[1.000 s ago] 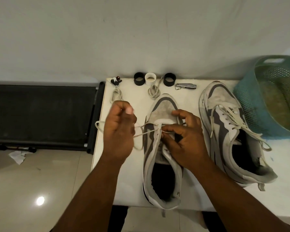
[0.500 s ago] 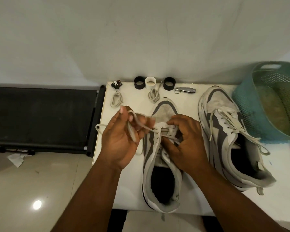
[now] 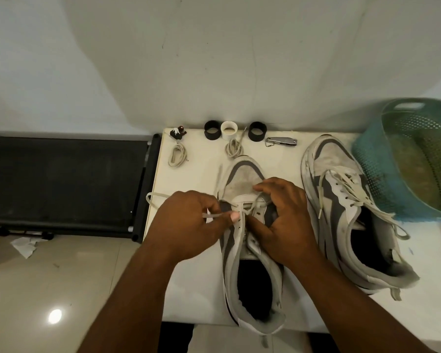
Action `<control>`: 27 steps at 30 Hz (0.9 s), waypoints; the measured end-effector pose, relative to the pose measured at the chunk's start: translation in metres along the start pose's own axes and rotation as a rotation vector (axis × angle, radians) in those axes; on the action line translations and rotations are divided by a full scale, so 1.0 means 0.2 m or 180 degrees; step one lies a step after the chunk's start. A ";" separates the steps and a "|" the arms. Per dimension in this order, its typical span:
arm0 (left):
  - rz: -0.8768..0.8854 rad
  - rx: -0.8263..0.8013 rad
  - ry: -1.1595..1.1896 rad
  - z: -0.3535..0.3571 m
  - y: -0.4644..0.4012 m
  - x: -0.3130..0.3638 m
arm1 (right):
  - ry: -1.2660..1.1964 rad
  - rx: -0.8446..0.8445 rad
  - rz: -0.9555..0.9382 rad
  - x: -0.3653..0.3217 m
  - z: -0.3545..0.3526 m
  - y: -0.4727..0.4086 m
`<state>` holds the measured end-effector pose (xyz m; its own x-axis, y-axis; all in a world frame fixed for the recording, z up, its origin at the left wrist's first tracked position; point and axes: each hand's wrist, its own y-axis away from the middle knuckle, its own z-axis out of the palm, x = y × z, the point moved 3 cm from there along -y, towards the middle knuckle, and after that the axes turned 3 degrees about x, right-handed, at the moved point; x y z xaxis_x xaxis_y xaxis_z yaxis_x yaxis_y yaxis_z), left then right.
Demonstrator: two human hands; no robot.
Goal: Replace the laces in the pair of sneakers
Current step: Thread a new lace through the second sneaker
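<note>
Your left hand (image 3: pixel 189 222) pinches the pale lace (image 3: pixel 215 214) between thumb and curled fingers, just at 9 o'clock of the eyelets of the middle sneaker (image 3: pixel 245 240). Your right hand (image 3: pixel 283 220) lies on that shoe's tongue, fingers curled at the lace crossing (whether that grip actually holds the lace, I cannot tell). The lace loops out toward 9 o'clock over the edge of the counter (image 3: pixel 196 289). The second sneaker (image 3: pixel 346 207), loosely laced, lies at 3 o'clock, touching the teal basket (image 3: pixel 382 184). Two coiled laces (image 3: pixel 177 155) rest at 12 o'clock near three rings (image 3: pixel 229 130).
</note>
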<state>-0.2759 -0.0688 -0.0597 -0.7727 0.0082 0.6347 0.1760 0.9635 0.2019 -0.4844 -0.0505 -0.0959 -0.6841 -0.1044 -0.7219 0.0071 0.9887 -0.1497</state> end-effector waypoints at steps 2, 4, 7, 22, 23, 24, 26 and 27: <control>0.0171 -0.0272 0.0833 0.02 0.00 0.00 | -0.0012 -0.0017 0.0013 0.00 0.00 0.00; 0.0260 0.0017 0.2116 0.01 0.00 0.02 | 0.0005 -0.0045 0.0035 0.00 0.00 0.00; -0.0070 0.0698 0.3558 -0.01 -0.01 0.02 | 0.0023 -0.0051 0.0014 0.00 0.00 0.01; 0.0089 0.0078 0.6307 -0.07 -0.01 0.05 | 0.0081 -0.0091 0.0118 0.00 0.01 0.01; -0.0036 -0.0101 0.6230 -0.06 -0.01 0.06 | 0.0093 -0.0081 0.0120 0.00 0.00 0.00; -0.0117 -0.0165 0.6104 -0.07 -0.01 0.06 | 0.0087 -0.0069 0.0118 0.00 0.00 0.00; -0.0133 -0.0051 0.5868 -0.11 -0.01 0.02 | 0.0065 -0.0050 0.0095 0.00 0.00 0.00; -0.0057 0.0072 0.5811 -0.14 -0.01 0.00 | 0.0069 -0.0050 0.0083 0.00 0.00 0.00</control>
<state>-0.2579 -0.0786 -0.0391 0.7860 -0.2552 0.5631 0.1567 0.9633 0.2179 -0.4840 -0.0498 -0.0966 -0.6994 -0.0764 -0.7106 0.0139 0.9926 -0.1204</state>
